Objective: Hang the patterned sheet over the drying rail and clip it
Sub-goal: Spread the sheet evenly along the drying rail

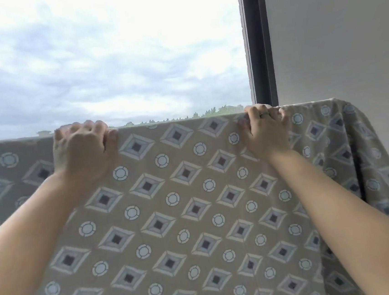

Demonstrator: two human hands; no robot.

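Observation:
The patterned sheet (181, 196) is tan with grey diamonds and pale circles. It hangs in front of me and fills the lower half of the view, folded over a straight top edge; the rail under it is hidden. My left hand (82, 148) grips that top edge at the left, fingers curled over it. Gripping the same edge to the right is my right hand (264, 128), which wears a ring. The sheet's right end droops in folds past the right hand. No clip shows.
A large window with cloudy sky and distant treetops lies behind the sheet. A dark window frame (257, 46) stands upright at the right, with a plain pale wall (344, 37) beyond it.

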